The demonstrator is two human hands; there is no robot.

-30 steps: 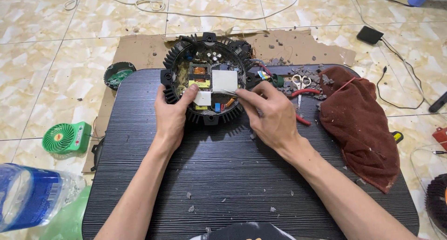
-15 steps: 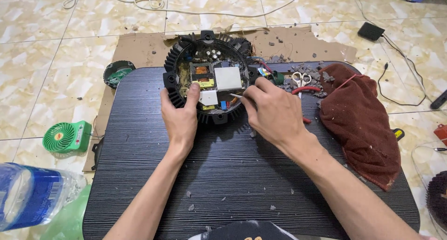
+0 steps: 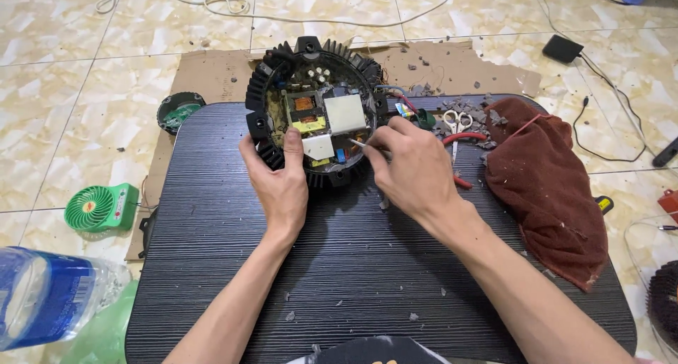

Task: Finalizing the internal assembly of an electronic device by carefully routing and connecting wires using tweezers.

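Note:
A round black finned housing (image 3: 263, 96) with an open circuit board (image 3: 321, 115) inside rests at the far edge of a black ribbed board (image 3: 212, 265). My left hand (image 3: 279, 184) grips the housing's near left rim, thumb up against a white component. My right hand (image 3: 413, 170) pinches a thin metal tool (image 3: 358, 144) whose tip pokes into the board's near right part.
Scissors (image 3: 455, 124), grey debris and a dark red cloth (image 3: 547, 187) lie to the right. A small green fan (image 3: 99, 207), a round black-green part (image 3: 179, 111) and a water bottle (image 3: 49, 297) sit left. Cardboard (image 3: 212, 74), cables and a black adapter (image 3: 563, 48) lie on the tiled floor.
My left hand slid from the housing's left side to its near rim, thumb now raised. The right hand shifted slightly and brought the tool tip into the board.

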